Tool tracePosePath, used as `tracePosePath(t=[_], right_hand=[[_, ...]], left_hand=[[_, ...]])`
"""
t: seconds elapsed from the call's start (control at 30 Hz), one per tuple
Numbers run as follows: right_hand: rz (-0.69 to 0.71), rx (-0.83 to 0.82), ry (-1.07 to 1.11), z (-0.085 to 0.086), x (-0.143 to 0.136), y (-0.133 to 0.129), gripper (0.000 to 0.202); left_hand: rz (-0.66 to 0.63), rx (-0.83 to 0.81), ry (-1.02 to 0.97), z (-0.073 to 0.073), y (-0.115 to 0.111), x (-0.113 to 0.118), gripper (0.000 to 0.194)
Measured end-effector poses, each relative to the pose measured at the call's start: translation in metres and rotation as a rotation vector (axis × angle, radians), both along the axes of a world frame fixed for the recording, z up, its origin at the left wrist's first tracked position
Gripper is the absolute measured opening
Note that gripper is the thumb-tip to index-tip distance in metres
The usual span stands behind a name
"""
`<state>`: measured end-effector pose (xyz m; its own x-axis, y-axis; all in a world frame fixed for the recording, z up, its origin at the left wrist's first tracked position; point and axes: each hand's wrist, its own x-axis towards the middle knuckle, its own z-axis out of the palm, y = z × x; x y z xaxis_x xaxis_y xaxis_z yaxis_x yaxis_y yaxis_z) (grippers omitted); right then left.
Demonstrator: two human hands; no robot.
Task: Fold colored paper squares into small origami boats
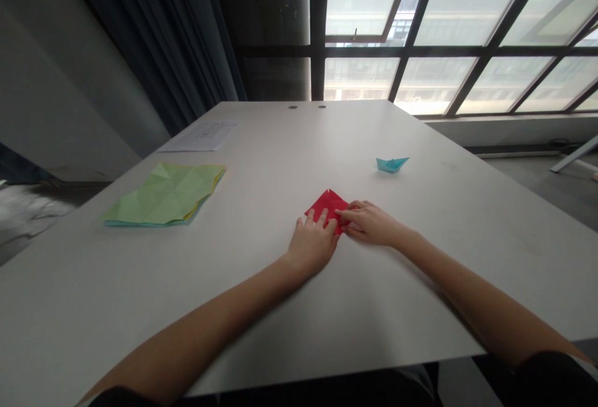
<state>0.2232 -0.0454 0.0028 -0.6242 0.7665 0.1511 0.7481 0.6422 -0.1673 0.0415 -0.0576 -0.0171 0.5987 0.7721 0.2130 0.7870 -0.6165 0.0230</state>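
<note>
A folded piece of red origami paper (329,200) lies on the white table, one corner pointing away from me. My left hand (315,242) rests on its near left part with the fingers spread, pressing it down. At the right corner, my right hand (369,222) pinches the edge of the red paper between thumb and fingers. Both hands cover much of the paper's near side, so the folds there are hidden.
A small blue paper boat (392,164) stands beyond my right hand. To the left lies a stack of creased green, yellow and blue paper sheets (168,194), with a printed sheet (200,136) behind it. The white table (280,145) reaches toward the windows.
</note>
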Motion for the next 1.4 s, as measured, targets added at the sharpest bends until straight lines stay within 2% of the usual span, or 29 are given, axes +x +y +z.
tracePosePath(t=[0.13,0.33,0.5,0.67,0.8,0.97,1.03,1.27,1.4], right_hand=[[-0.054,-0.025,-0.027,0.003,0.007,0.004,0.017],[-0.112,-0.049,-0.018,0.006,0.015,0.010,0.022],[-0.187,0.008,-0.066,0.009,0.023,0.011,0.025],[-0.199,0.045,-0.076,0.010,0.026,0.011,0.027],[-0.222,0.098,-0.077,0.006,0.023,0.011,0.024],[-0.253,0.123,-0.086,-0.002,0.025,0.012,0.023],[-0.270,0.128,-0.054,-0.006,0.025,0.012,0.025],[-0.376,0.199,0.033,-0.019,0.015,0.023,0.045],[-0.422,0.200,0.015,-0.023,0.010,0.032,0.045]], left_hand=[[0.043,-0.009,0.017,0.003,-0.003,0.000,0.031],[0.112,-0.025,0.074,0.006,-0.005,-0.004,0.034],[0.162,-0.071,0.107,0.011,-0.006,-0.005,0.039],[0.160,-0.094,0.127,0.012,-0.006,-0.009,0.045],[0.058,-0.044,0.112,0.010,-0.001,-0.013,0.046],[-0.280,-0.025,0.095,0.008,0.006,-0.011,0.040],[-0.358,-0.064,0.093,0.009,0.007,-0.011,0.041],[-0.370,-0.103,0.080,0.011,0.005,-0.011,0.045],[-0.370,-0.121,0.074,0.012,0.005,-0.012,0.045]])
